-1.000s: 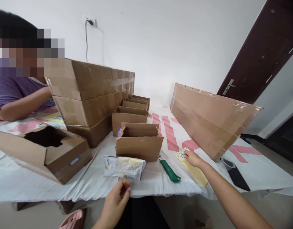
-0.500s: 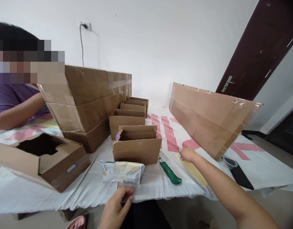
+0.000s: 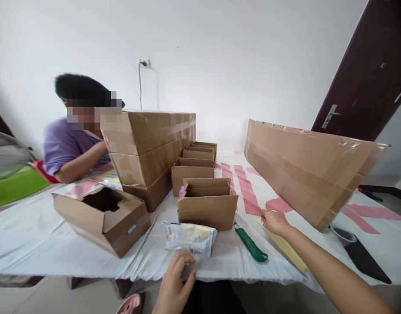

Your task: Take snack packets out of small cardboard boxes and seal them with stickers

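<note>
My left hand (image 3: 178, 281) is at the table's front edge, thumb and fingers apart, with nothing visible in it. Just beyond its fingertips lies a white and pale yellow plastic packet (image 3: 189, 238). My right hand (image 3: 274, 222) rests at the far end of a yellow paper strip (image 3: 287, 249), fingers curled together; whatever they pinch is hidden. Between the hands, a green-handled utility knife (image 3: 252, 244) lies on the cloth. Behind the packet stands an open cardboard box (image 3: 207, 212), with several similar boxes (image 3: 193, 176) in a row behind it.
Stacked taped cartons (image 3: 154, 135) form a wall at left, with a person in purple (image 3: 68, 150) behind. An opened carton (image 3: 122, 226) sits front left. A cardboard panel (image 3: 305, 165) stands at right, near a clear cup (image 3: 343, 234) and a black flat object (image 3: 367, 259).
The view has swung left and up, so everything sits further right and lower. My left fingers have spread slightly. My right hand stays at the yellow strip's far end.
</note>
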The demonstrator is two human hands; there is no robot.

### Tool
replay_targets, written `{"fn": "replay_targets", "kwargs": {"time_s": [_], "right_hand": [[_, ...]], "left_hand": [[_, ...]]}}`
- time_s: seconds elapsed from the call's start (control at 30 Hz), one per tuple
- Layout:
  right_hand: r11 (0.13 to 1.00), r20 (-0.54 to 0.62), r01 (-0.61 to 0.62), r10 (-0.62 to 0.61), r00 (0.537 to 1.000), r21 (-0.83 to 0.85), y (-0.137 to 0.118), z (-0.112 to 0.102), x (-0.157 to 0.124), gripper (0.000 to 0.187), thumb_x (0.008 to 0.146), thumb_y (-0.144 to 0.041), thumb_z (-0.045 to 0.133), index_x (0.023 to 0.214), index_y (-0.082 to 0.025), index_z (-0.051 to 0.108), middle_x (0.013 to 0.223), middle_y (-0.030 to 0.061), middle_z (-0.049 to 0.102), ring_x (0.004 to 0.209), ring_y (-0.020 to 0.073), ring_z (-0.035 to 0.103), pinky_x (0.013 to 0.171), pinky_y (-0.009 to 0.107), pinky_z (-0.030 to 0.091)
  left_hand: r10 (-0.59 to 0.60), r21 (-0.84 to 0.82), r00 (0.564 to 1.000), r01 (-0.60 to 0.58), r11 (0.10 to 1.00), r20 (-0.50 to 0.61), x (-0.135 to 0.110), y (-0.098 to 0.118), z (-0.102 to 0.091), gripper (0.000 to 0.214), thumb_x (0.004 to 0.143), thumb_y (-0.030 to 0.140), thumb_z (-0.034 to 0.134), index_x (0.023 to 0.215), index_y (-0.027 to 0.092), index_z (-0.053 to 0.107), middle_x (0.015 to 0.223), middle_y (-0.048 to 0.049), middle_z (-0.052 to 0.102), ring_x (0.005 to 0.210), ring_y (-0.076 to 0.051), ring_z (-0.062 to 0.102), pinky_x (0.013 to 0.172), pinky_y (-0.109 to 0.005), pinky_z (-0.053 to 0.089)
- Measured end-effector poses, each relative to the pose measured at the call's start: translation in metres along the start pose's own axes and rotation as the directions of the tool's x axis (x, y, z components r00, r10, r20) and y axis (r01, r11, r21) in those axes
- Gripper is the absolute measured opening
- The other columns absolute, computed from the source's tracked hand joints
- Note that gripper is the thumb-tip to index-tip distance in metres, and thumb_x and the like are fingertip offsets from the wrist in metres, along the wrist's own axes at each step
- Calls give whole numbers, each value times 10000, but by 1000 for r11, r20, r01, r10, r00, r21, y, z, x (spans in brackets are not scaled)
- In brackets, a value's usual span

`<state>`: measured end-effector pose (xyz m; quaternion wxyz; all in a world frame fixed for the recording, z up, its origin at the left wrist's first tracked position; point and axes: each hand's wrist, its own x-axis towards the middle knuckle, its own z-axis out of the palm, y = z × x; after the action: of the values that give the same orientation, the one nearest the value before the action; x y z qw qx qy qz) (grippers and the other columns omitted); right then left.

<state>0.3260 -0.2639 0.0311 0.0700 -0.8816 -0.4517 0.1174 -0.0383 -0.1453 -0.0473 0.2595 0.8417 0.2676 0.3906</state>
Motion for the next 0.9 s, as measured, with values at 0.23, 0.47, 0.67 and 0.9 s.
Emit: {"fn": "replay_targets", "kwargs": {"time_s": [0.23,0.47,0.67,0.9], "right_hand": [[864,-113,345,-326,938,368,-93,36,-18,653,789,-277,637,1376,-194,361,1147,93,640,931,205,652,805,331,506],[733,-222,502,-452,864,459,-157,67,-14,594,689,-52,571,1253,-239,543,1193,68,659,1096,245,611,958,354,453],[726,-284,449,-349,893,520,-160,93,-9,489,725,-22,449,1178,-154,577,1173,141,663,1091,269,622,951,391,470],[486,-346,547,-444,826,682,-162,100,-11,607,703,-50,467,1295,-187,470,1330,96,564,1240,228,512,1064,401,393]], "left_hand": [[257,485,946,-134,864,-196,4,-1,-9,262,812,225,602,1064,275,654,1198,-113,548,1206,-326,474,981,-478,416],[133,591,984,-40,806,-115,29,-22,-4,547,820,73,507,1286,353,567,1414,-90,473,1363,-377,316,1039,-571,340],[27,427,997,9,904,-78,55,-47,-5,567,811,80,507,1327,315,514,1445,-93,399,1302,-318,425,1036,-502,407],[-175,192,969,208,959,-174,64,-46,-6,654,725,163,607,1337,224,383,1420,-137,300,1353,-347,351,1047,-536,399]]}}
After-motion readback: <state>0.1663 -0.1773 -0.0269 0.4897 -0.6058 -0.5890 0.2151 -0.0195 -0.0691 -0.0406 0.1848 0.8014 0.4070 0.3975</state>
